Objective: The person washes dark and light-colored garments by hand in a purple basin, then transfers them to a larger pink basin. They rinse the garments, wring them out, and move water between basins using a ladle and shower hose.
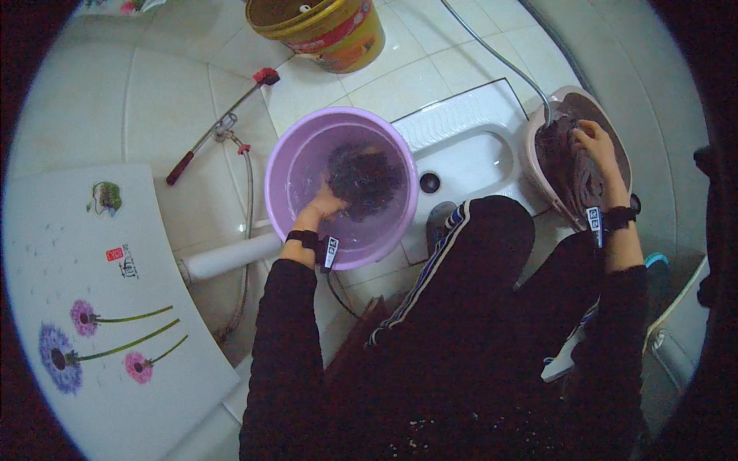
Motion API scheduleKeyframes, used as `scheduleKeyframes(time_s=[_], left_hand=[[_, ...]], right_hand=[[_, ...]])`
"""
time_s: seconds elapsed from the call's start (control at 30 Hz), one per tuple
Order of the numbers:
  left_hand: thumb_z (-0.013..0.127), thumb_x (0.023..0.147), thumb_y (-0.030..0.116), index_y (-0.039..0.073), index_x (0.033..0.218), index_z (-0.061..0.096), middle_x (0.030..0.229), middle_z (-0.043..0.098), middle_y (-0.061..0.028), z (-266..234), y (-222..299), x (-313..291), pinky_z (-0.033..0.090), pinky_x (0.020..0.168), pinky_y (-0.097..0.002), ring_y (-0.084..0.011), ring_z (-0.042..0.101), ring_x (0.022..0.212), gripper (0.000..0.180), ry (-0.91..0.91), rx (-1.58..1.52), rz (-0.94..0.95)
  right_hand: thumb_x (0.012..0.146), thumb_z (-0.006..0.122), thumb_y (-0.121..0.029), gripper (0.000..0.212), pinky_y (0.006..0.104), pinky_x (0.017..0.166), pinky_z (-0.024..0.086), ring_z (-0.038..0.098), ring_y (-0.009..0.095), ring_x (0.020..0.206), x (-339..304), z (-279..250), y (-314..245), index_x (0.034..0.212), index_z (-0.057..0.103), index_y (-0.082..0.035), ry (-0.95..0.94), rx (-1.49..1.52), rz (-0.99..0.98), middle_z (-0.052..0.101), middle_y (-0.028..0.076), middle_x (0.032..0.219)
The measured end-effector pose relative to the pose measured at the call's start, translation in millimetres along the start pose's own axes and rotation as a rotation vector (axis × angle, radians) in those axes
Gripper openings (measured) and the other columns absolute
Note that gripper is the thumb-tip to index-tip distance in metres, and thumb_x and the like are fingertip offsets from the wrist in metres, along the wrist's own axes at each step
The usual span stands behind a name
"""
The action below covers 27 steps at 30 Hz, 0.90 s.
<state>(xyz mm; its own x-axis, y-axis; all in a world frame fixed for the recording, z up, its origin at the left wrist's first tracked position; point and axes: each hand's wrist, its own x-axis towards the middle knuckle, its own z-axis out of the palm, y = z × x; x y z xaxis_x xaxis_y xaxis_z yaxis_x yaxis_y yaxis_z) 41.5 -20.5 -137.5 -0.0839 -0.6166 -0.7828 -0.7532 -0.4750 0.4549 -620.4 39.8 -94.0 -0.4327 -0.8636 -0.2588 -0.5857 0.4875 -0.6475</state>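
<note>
My left hand (323, 206) reaches into a purple plastic bucket (296, 142) filled with water and grips a dark cloth (365, 180) lying under the surface. My right hand (598, 150) rests on a heap of wet brownish clothes (565, 165) inside a pink basin (530, 165) to the right, fingers closed on the fabric. Both wrists wear black bands with small tags. My knees in dark trousers with striped sides fill the lower middle of the view.
A white floor-level squat toilet (469, 150) lies between bucket and basin. A metal hose (500, 58) runs into the basin. A yellow bucket (327, 31) stands at the top. A red-handled tool (219, 127) lies on the tiles, and a white flowered panel (100, 307) stands at left.
</note>
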Motion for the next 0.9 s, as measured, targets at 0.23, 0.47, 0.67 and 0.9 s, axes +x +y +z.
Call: scheduleKeyframes(time_s=[0.23,0.47,0.67,0.9], left_hand=[[0.077,0.075,0.019,0.003,0.133,0.045,0.109,0.065,-0.0196,4,-10,16,0.054,0.075,-0.0381,-0.0299,0.066,0.098,0.068,0.177,0.152,0.261],[0.066,0.081,0.028,0.0,0.091,0.068,0.078,0.068,-0.0136,-16,15,-24,0.049,0.081,-0.0396,-0.0267,0.067,0.087,0.029,0.071,0.055,-0.062],[0.061,0.083,0.03,0.012,0.086,0.063,0.081,0.059,-0.0003,-36,40,-84,0.046,0.072,-0.031,-0.0166,0.057,0.074,0.018,0.273,-0.445,0.186],[0.06,0.087,0.016,0.002,0.103,0.061,0.1,0.067,-0.0123,-28,81,-147,0.056,0.072,-0.0348,-0.0207,0.066,0.089,0.021,0.28,-0.989,0.458]], right_hand=[[0.092,0.063,-0.018,0.033,0.0261,0.074,0.055,0.066,0.016,0.086,-41,15,-108,0.122,0.061,-0.003,-0.196,0.472,-0.052,0.067,0.006,0.105],[0.094,0.058,-0.023,0.034,0.0265,0.076,0.054,0.068,0.015,0.083,-122,44,-286,0.124,0.061,-0.006,-0.417,0.469,-0.371,0.069,0.011,0.1],[0.093,0.058,-0.021,0.035,0.0269,0.078,0.053,0.068,0.014,0.089,-180,105,-394,0.124,0.058,-0.005,-0.852,1.138,-0.233,0.068,0.01,0.104],[0.08,0.067,-0.015,0.052,0.0366,0.096,0.047,0.062,0.031,0.112,-185,284,-345,0.13,0.055,-0.006,-0.288,0.572,0.009,0.065,0.017,0.118]])
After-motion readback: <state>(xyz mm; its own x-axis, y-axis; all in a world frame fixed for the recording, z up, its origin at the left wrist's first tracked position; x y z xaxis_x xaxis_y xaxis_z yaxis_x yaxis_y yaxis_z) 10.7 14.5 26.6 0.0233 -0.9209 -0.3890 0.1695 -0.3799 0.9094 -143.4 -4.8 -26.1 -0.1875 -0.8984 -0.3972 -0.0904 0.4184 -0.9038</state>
